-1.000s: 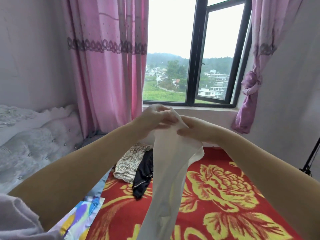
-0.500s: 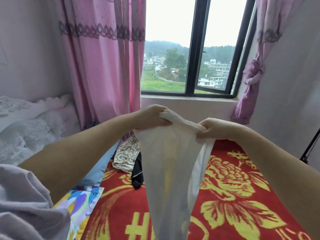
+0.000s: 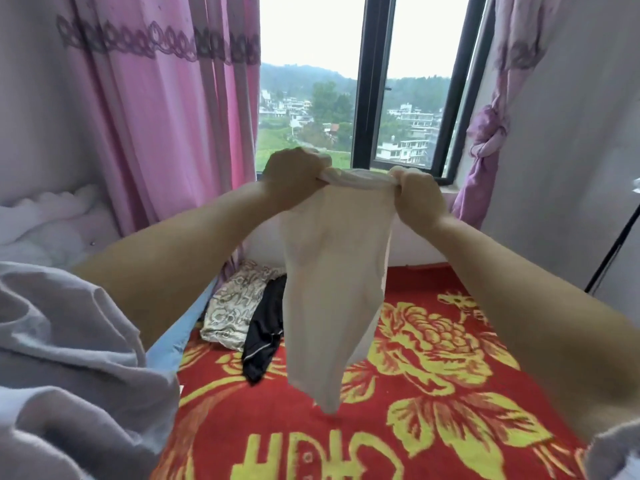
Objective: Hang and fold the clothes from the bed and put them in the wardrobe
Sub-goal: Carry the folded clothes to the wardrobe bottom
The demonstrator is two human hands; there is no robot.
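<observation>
Pale garment (image 3: 329, 289): held up above the bed (image 3: 433, 393), clear of it; left hand (image 3: 294, 178) and right hand (image 3: 415, 199) each grip a top corner; advice: keep top edge taut and level before folding.

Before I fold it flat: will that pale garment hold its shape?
Probably not. The pale garment hangs limp from both hands, left hand and right hand, so likely floppy. Light shows through it, suggesting thin and light.

Pink curtains (image 3: 166, 109); black-framed window (image 3: 374, 81)
</observation>
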